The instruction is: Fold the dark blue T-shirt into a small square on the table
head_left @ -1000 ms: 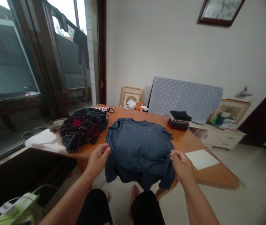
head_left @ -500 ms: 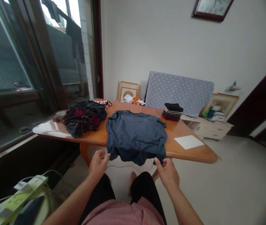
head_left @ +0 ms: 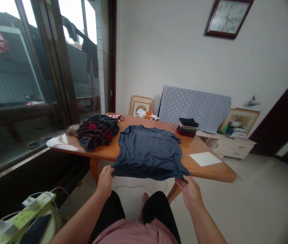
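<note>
A dark blue T-shirt [head_left: 147,150] lies spread on the orange wooden table [head_left: 202,169], its hem pulled out past the near edge. My left hand [head_left: 105,180] pinches the hem's left corner. My right hand [head_left: 190,190] grips the hem's right corner. Both hands hold the hem lifted and stretched flat just off the table edge, above my knees.
A heap of dark red-patterned clothes [head_left: 95,131] lies at the table's left. A small stack of folded clothes [head_left: 187,126] sits at the far right, a white sheet [head_left: 205,158] nearer. A power strip [head_left: 27,211] lies at lower left. A low white cabinet [head_left: 232,145] stands beyond.
Both hands went from the shirt's sides down to its hanging hem, took hold of the corners and lifted the hem up level with the table.
</note>
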Available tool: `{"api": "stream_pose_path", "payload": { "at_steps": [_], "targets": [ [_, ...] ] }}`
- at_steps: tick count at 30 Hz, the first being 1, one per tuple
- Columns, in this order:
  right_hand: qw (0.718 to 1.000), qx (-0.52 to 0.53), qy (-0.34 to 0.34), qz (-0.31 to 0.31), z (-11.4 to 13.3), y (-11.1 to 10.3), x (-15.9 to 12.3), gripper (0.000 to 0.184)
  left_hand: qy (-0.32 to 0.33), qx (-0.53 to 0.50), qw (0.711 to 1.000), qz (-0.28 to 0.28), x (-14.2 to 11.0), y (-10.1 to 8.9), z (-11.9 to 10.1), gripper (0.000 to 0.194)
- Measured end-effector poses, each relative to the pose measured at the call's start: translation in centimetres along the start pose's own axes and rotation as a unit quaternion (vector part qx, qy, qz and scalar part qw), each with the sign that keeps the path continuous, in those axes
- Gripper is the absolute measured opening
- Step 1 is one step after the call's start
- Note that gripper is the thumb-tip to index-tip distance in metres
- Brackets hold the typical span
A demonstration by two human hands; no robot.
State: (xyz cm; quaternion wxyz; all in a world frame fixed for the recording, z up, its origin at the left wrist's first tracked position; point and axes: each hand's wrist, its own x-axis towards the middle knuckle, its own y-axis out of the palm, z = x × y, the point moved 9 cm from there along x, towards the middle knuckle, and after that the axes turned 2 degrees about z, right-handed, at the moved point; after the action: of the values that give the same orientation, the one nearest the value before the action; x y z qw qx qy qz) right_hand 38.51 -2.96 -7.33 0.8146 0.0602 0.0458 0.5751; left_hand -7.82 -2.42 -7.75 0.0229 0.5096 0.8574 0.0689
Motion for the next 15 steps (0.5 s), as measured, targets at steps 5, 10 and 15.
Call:
{"api": "stream_pose_path", "payload": {
  "at_steps": [5, 10, 15],
  "targets": [
    [0.975, 0.199, 0.076, -0.06, -1.7, -2.7, 0.4, 0.015, -0.067, -0.109, 0.989, -0.079, 1.6, -2.5, 1.4, 0.024],
    [0.938, 0.313, 0.126, -0.075, -3.1, -2.2, -0.5, 0.015, -0.153, -0.144, 0.975, -0.067, 0.9, -1.9, 2.8, 0.024],
    [0.951, 0.26, 0.149, -0.075, -3.6, -1.7, -1.5, 0.038, -0.186, -0.082, 0.979, 0.014, -1.2, -0.3, 2.2, 0.054]
  ]
}}
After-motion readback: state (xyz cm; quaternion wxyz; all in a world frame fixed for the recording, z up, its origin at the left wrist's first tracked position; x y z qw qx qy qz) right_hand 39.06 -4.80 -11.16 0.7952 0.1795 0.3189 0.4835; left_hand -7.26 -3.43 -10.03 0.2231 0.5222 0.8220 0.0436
